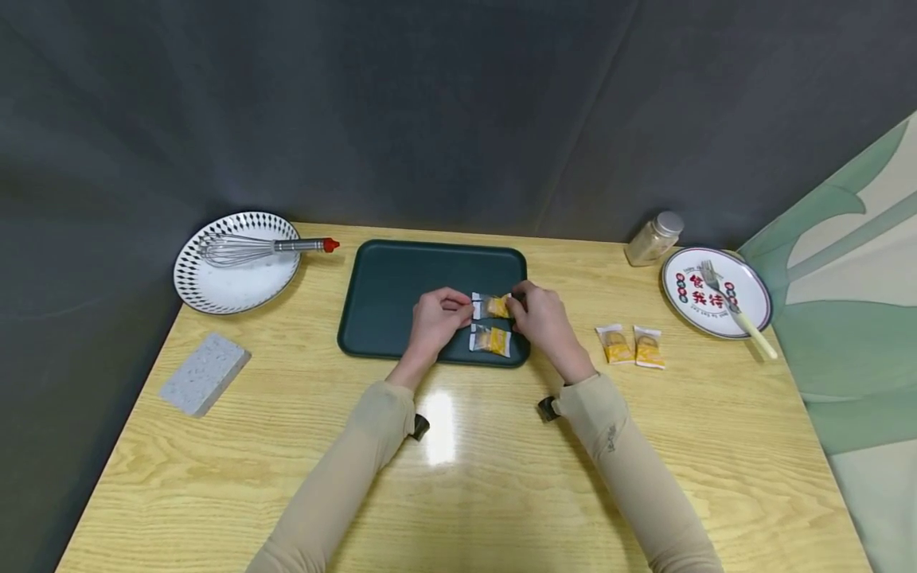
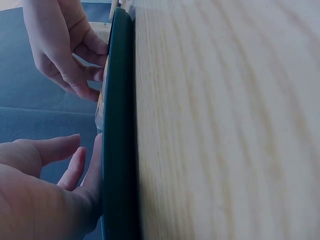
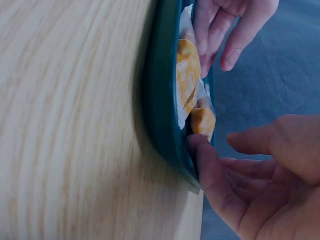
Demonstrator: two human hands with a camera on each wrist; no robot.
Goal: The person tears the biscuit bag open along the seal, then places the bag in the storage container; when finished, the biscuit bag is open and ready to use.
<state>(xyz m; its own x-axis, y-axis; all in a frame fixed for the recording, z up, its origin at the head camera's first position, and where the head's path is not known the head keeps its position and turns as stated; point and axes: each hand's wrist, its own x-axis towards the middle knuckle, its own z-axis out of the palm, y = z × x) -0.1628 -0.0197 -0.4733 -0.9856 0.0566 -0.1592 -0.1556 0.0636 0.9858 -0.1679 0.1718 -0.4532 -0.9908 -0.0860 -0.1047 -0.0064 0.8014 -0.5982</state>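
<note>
Both of my hands meet over one snack packet [image 1: 492, 305] on the dark green tray [image 1: 401, 278]: my left hand [image 1: 435, 317] pinches its left end with curled fingers, my right hand [image 1: 539, 314] pinches its right end. A second packet [image 1: 490, 340] lies just in front of it, near the tray's front right corner. Two more packets [image 1: 630, 345] sit on the wooden table [image 1: 458, 461] to my right, near a printed plate [image 1: 716, 302] bearing a fork [image 1: 731, 306].

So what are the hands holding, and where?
Both hands, left and right, pinch one snack packet by its two ends, over the tray.
</note>
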